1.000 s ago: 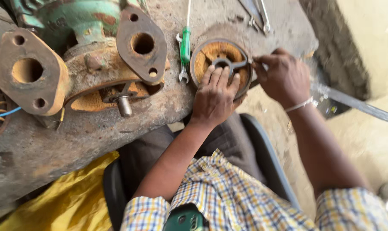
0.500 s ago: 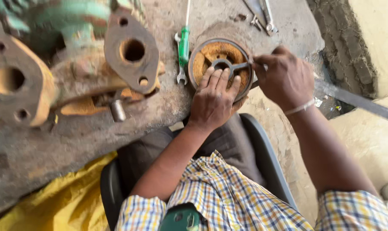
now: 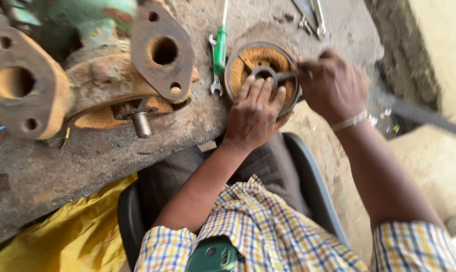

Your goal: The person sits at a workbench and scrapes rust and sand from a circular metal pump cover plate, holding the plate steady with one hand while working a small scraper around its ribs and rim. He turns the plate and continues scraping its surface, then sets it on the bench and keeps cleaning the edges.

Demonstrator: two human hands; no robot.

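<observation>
Steadying the Disc at the Slab Edge

Resting rusted flanges (image 3: 162, 55) far left on slab (image 3: 87, 161), clear of work. Left hand (image 3: 253, 113) flat, fingers spread open on disc (image 3: 260, 70), pinning it at slab edge. Right hand (image 3: 333, 85) closed around tool (image 3: 283, 76) at hub; grip detail blurred.

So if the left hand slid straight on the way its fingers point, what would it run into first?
Probably the dark metal hub at the centre of the rusty round part: the left hand lies flat on that part, fingers aimed at the hub. Depth is unclear.

A screwdriver (image 3: 219, 48) lies left of the disc (image 3: 260, 65) on the slab (image 3: 87, 156).
</observation>
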